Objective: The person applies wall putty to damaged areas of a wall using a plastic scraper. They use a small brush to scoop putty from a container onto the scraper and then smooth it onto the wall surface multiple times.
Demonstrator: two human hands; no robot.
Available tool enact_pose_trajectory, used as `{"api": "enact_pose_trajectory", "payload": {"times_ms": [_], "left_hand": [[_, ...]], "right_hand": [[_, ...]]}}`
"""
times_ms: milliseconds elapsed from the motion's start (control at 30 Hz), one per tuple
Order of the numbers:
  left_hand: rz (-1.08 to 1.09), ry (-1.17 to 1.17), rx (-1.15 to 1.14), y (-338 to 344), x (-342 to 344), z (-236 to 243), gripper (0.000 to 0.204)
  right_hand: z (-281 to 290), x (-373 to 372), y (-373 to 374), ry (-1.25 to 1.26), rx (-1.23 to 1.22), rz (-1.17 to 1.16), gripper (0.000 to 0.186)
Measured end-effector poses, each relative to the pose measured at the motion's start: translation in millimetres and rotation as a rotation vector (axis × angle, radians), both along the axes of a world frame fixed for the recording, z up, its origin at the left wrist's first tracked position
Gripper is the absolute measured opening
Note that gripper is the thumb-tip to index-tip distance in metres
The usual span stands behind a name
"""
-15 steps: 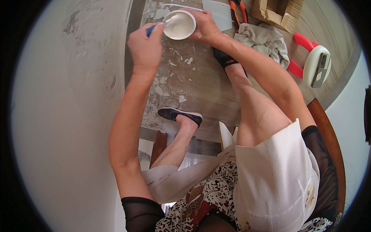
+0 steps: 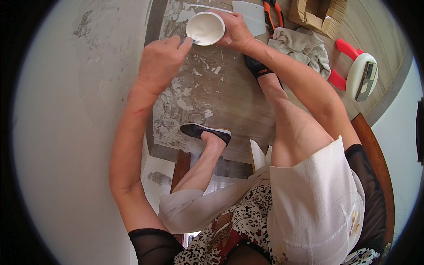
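Note:
My right hand [image 2: 237, 32] grips the side of a white round tub [image 2: 223, 24], tilted so its open mouth faces me. Smooth white paste [image 2: 205, 27] lies inside. Closed around a small blue-handled tool [image 2: 193, 41], my left hand [image 2: 162, 61] is at the tub's near left rim. The tool's tip reaches into the paste by that rim; most of its handle is hidden by my fingers.
White flakes [image 2: 181, 104] litter the floor beside the wall [image 2: 75, 132]. Farther right are orange-handled pliers [image 2: 277, 14], a white sheet [image 2: 249, 17], a cardboard box [image 2: 331, 20], a crumpled grey cloth [image 2: 302, 48], and a red-legged white stool [image 2: 358, 70] with a phone [image 2: 366, 81] on it.
My left hand has drawn back down and left, bringing the tool from the upper left of the paste to the near rim. The right hand and tub have barely moved.

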State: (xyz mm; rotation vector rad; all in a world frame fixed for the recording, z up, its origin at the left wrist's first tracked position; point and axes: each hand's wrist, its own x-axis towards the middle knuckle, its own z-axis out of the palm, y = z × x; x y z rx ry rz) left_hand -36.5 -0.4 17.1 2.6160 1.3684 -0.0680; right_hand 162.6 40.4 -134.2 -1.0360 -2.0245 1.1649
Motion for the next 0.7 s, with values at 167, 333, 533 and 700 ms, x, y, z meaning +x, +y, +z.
{"api": "enact_pose_trajectory", "payload": {"times_ms": [167,333,533,700], "left_hand": [[-0.062,-0.051,0.09,6.9,-6.4,12.1,0.023],[-0.07,-0.114,0.198,11.3,6.2,0.9,0.024],[-0.042,0.061,0.224,13.1,16.5,-22.0,0.021],[0.365,-0.043,-0.155,-3.1,25.2,-20.8,0.012]], "right_hand": [[-0.3,-1.1,0.4,0.009,0.028,-0.004,0.072],[0.5,-1.2,-0.4,0.006,0.021,0.002,0.072],[-0.3,0.0,0.0,-0.002,0.019,0.005,0.071],[-0.4,1.0,0.5,-0.02,0.025,0.004,0.071]]}}
